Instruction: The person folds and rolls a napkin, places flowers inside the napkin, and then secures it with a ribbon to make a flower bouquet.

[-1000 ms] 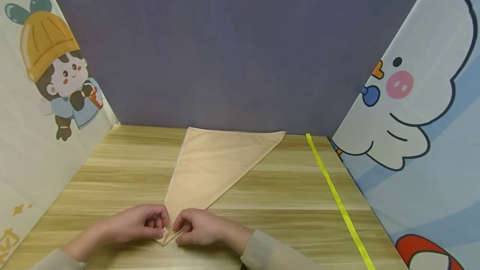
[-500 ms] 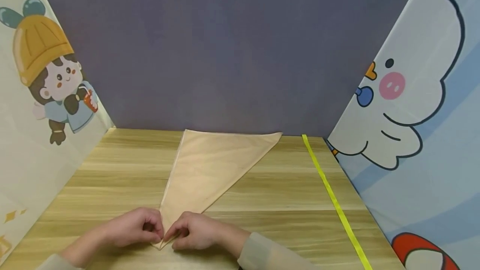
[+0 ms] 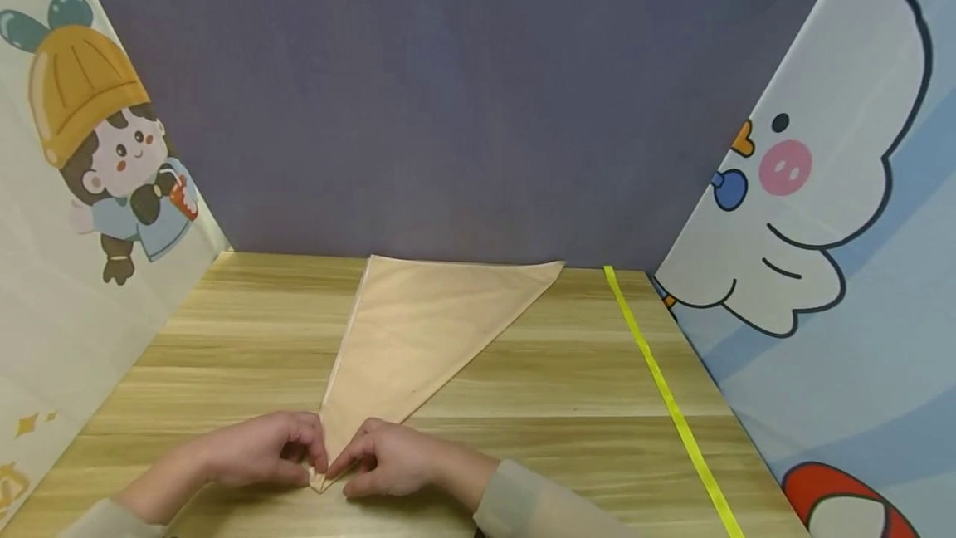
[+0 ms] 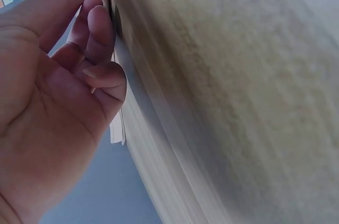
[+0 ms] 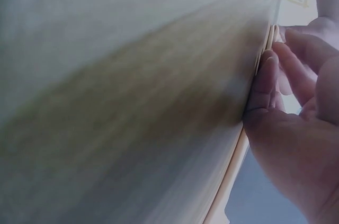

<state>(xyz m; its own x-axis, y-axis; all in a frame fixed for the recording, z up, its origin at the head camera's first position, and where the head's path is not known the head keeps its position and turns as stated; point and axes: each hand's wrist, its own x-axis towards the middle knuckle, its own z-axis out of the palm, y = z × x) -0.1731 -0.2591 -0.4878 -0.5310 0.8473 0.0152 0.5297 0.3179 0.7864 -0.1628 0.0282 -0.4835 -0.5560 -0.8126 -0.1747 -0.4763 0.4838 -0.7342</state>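
Observation:
A beige cloth lies flat in a triangular shape, with its narrow tip toward the person. At the left of that tip, my left hand pinches the cloth between thumb and index finger, a small bit of fabric showing below the fingertips. My right hand pinches the slanted right edge just beside it, index fingertip almost meeting the left one. In the right wrist view, layered cloth edges run up to the thumb and fingers. The left wrist view shows the left hand's other fingers loosely curled.
The wood-patterned table carries a yellow strip down its right side. A dark grey panel stands at the back. Cartoon-printed panels close in the left side and the right side.
My right hand has shifted slightly left, its index fingertip closing on the cloth's tip beside the left fingers. The left fingertips work at the same corner. The head view has shifted slightly.

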